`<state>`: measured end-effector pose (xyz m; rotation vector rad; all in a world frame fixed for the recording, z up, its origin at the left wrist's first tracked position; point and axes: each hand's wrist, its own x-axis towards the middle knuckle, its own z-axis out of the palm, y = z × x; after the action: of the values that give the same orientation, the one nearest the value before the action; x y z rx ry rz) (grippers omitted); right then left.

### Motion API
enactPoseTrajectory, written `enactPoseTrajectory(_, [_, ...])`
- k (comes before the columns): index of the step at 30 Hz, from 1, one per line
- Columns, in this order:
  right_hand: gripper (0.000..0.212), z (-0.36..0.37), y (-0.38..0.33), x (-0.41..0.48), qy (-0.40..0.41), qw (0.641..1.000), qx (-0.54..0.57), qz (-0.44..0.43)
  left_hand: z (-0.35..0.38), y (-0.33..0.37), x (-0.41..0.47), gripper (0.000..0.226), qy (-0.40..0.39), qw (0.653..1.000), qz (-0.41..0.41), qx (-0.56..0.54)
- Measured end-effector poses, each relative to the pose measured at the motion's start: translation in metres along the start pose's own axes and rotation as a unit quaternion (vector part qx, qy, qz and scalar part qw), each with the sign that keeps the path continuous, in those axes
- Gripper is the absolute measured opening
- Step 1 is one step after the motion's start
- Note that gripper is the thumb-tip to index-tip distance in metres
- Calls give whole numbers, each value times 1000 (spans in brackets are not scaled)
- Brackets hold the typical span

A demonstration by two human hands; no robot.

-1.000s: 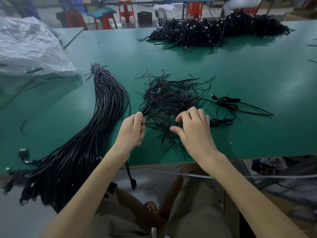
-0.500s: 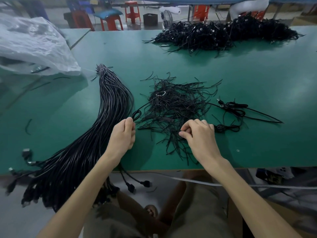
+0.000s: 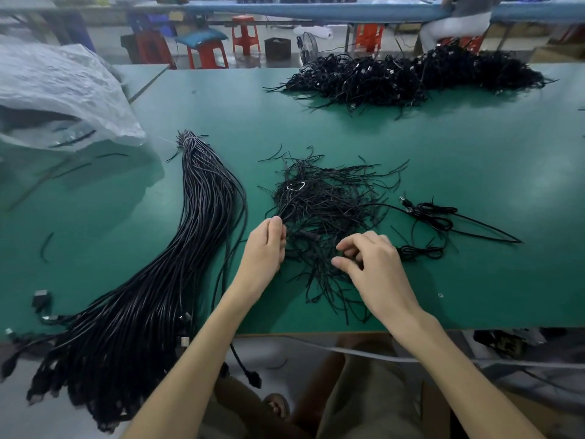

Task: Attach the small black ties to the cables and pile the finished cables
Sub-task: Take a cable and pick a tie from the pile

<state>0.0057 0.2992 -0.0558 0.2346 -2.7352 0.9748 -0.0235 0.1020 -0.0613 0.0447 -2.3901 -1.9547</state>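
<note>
Quick tally: two bare hands, left hand (image 3: 264, 251) and right hand (image 3: 373, 267), on one green-topped table (image 3: 474, 153). There's one fat bundle of long black cables (image 3: 190, 248), one loose heap of thin black ties (image 3: 326, 204) and one big far pile of coiled black cables (image 3: 411, 77), all way too many to count. Also two or three loose coiled cables (image 3: 433, 213), one crumpled white plastic bag (image 3: 63, 90), and at least four red plastic stools (image 3: 207, 53).
</note>
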Motion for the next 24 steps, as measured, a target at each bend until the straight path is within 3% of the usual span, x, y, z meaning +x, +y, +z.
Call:
enactPoseTrajectory(6, [23,9,-11,-11,-85,995,29,-46,-5,-4,-1,38,-6,1000,-3,-27])
enactPoseTrajectory(17, [7,17,-9,-2,-90,995,23,-32,-4,-7,0,37,-14,1000,-1,-27])
enactPoseTrajectory(21, [11,16,-11,4,-20,988,150,1,-4,-6,1,36,-21,999,-2,-25])
enactPoseTrajectory(24, [6,14,-19,14,29,954,296,32,-5,-6,1,37,-21,1000,-2,-15])
